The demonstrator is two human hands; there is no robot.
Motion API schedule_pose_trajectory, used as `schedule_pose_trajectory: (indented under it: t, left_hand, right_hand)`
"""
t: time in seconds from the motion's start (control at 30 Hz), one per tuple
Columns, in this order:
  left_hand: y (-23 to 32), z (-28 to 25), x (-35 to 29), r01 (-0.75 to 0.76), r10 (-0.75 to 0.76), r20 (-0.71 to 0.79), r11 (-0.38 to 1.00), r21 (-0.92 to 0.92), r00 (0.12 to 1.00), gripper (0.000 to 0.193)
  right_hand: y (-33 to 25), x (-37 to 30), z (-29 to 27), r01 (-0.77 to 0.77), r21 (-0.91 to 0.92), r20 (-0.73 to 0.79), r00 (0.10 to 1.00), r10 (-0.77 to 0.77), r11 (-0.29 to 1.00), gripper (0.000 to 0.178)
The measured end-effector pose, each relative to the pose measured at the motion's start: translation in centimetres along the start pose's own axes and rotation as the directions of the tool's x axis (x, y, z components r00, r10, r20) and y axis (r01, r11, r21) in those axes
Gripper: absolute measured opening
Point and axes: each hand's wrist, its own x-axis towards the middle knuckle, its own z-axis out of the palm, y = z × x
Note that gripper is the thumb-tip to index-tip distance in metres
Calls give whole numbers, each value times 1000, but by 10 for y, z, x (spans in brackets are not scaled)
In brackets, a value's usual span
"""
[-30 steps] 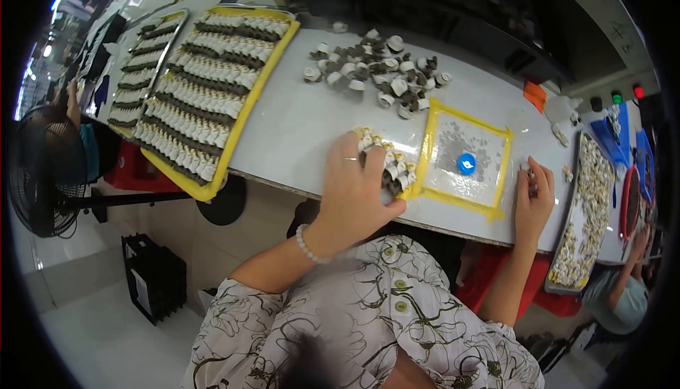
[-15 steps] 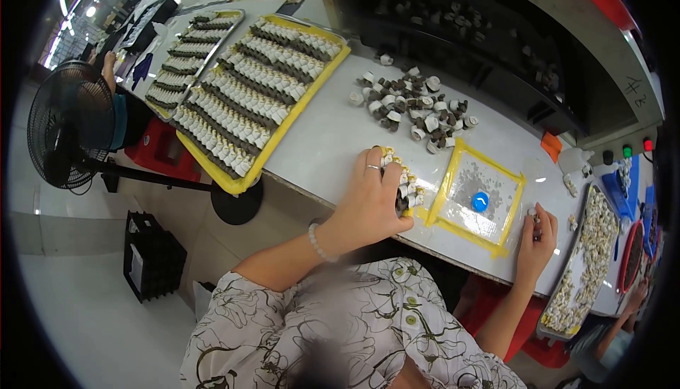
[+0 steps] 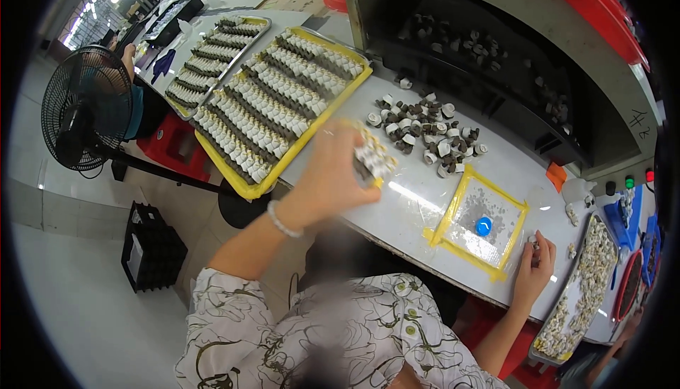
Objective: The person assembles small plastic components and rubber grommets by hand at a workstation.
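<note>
My left hand (image 3: 327,180), smeared by motion, grips a short row of small white-and-dark parts (image 3: 375,158) with yellow tips and holds it between the taped square and the yellow-rimmed tray (image 3: 336,109). That tray carries slanting rows of the same kind of parts. At the right, my right hand (image 3: 536,270) rests near the table edge, fingers curled around a small white-and-grey part (image 3: 533,241). Between the hands a yellow tape square (image 3: 444,227) marks the table, with grey smudges and a blue round cap (image 3: 484,226) inside it.
Loose white-and-dark parts (image 3: 428,132) lie heaped before a dark open-fronted machine (image 3: 482,77). A second filled tray (image 3: 263,29) stands at the far left. To the right lies a tray of pale parts (image 3: 584,275). A fan (image 3: 85,116) and a black crate (image 3: 152,251) stand on the left.
My left hand has lifted the row of parts and carried it left and up toward the yellow-rimmed tray. My right hand keeps its place beside the taped square. The view has shifted slightly.
</note>
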Motion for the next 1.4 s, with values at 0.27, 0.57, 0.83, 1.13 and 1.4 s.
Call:
schedule_pose_trajectory:
  t: [0.27, 0.57, 0.83, 1.13, 1.4]
  left_hand:
    - [-103, -45, 94, 178, -157, -119, 965, 193, 980, 51]
    - [-197, -50, 173, 208, -187, -94, 920, 333, 978, 57]
    - [-223, -51, 198, 207, -213, -31, 887, 413, 976, 55]
    - [-245, -40, 196, 169, -148, -82, 905, 391, 986, 55]
    - [-242, -39, 201, 153, -158, -18, 912, 380, 987, 45]
  right_hand:
    - [-5, 0, 1, 5, -3, -9, 1000, -6, 1000, 27]
    - [-7, 0, 0, -1, 5, 10, 1000, 0, 1000, 28]
    - [-12, 2, 1, -12, 25, 11, 1000, 12, 1000, 27]
    - [-14, 3, 1, 9, 6, 12, 1000, -9, 1000, 27]
    - [-12, 2, -1, -23, 12, 17, 1000, 23, 1000, 27]
